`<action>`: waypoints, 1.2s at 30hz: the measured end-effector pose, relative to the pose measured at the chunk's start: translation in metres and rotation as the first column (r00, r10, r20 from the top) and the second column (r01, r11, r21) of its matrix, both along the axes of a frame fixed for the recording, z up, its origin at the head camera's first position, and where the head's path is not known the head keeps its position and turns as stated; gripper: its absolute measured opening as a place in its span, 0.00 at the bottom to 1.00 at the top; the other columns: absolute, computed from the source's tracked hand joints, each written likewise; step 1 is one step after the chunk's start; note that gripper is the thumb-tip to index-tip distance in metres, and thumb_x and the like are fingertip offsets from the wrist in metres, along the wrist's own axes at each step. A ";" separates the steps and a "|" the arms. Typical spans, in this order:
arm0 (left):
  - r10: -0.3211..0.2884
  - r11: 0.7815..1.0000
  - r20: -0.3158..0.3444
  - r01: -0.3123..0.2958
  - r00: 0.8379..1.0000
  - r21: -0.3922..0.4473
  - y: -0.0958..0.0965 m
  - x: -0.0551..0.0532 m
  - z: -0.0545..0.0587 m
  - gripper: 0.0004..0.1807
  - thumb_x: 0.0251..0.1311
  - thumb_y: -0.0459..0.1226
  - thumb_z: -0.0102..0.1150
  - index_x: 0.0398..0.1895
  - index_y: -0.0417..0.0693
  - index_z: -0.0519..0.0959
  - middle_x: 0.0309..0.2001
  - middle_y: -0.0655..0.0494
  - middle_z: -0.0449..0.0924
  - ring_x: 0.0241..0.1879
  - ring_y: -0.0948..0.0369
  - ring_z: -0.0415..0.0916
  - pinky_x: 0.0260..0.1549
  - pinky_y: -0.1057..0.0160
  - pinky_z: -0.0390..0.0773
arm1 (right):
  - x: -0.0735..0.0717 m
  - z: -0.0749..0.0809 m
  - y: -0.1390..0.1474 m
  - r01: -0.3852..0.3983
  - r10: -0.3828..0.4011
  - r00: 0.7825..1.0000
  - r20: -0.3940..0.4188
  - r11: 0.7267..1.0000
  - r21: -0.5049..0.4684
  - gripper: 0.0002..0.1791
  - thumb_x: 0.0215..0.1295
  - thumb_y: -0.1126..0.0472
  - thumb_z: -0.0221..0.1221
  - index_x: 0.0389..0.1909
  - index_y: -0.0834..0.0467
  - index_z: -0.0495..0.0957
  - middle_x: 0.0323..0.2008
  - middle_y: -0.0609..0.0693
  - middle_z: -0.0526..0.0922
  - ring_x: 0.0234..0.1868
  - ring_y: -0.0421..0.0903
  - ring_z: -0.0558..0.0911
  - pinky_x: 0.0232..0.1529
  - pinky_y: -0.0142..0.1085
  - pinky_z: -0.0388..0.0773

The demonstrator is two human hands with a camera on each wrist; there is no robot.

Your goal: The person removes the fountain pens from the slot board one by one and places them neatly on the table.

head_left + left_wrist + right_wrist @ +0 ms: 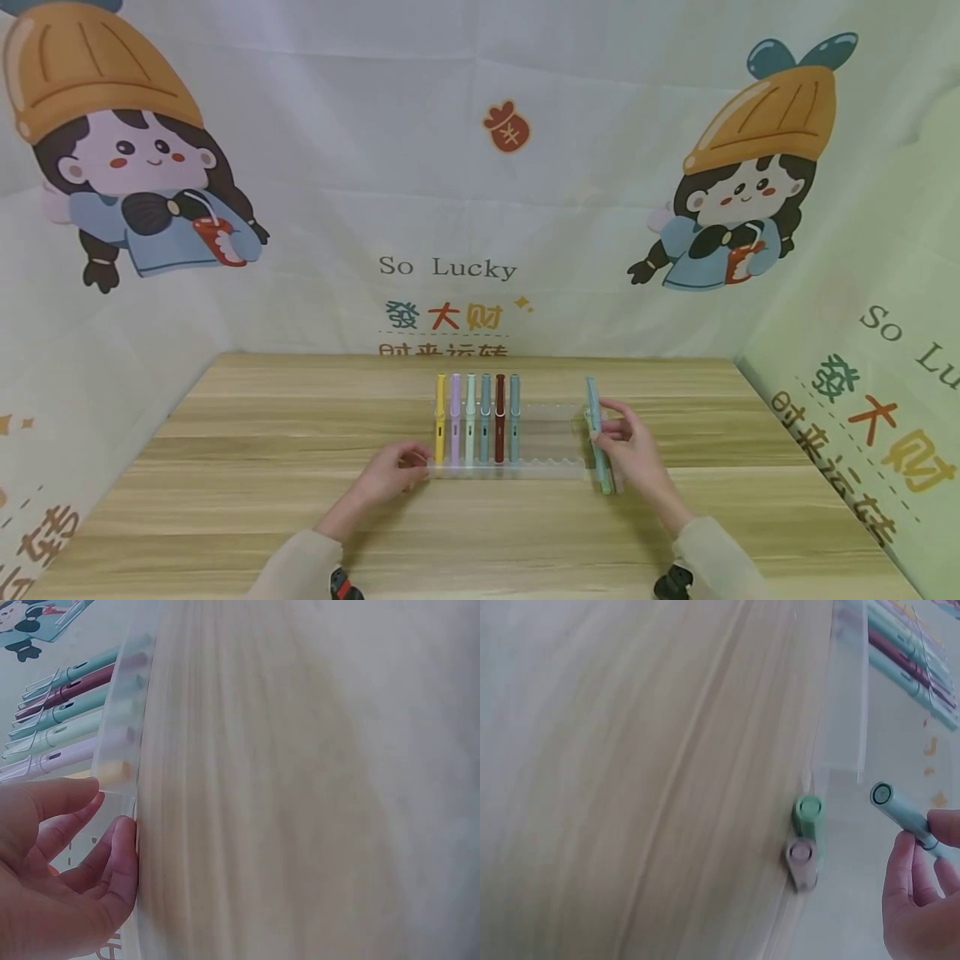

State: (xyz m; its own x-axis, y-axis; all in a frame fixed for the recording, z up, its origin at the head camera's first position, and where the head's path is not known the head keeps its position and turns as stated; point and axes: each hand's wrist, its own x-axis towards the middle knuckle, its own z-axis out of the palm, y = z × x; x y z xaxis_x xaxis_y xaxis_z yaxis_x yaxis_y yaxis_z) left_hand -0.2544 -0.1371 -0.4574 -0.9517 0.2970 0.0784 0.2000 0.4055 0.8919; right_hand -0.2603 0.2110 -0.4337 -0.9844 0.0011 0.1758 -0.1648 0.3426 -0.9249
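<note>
A clear plastic pen rack lies on the table with a row of pens in its left part: yellow, lilac, pale green, blue-teal, dark red and teal. My left hand holds the rack's left end, thumb by the yellow pen's tail and fingers bent. My right hand pinches a teal pen between thumb and fingers, raised just beyond the rack's right end. Below it, a green pen and a greyish-pink pen lie side by side.
The wood-grain table stretches around the rack. A printed cloth with cartoon figures and lettering hangs behind and at both sides. The rack's front strip has scalloped notches along its right part.
</note>
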 end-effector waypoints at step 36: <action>0.020 0.999 -0.001 -0.020 1.000 -0.038 0.001 -0.001 -0.001 0.08 0.52 0.26 0.54 0.36 0.34 0.74 0.30 0.50 0.74 0.28 0.59 0.70 0.22 0.61 0.74 | -0.009 -0.013 0.045 -0.036 0.016 0.988 0.156 0.991 0.127 0.23 0.53 0.74 0.54 0.51 0.76 0.62 0.29 0.59 0.78 0.24 0.47 0.76 0.23 0.35 0.75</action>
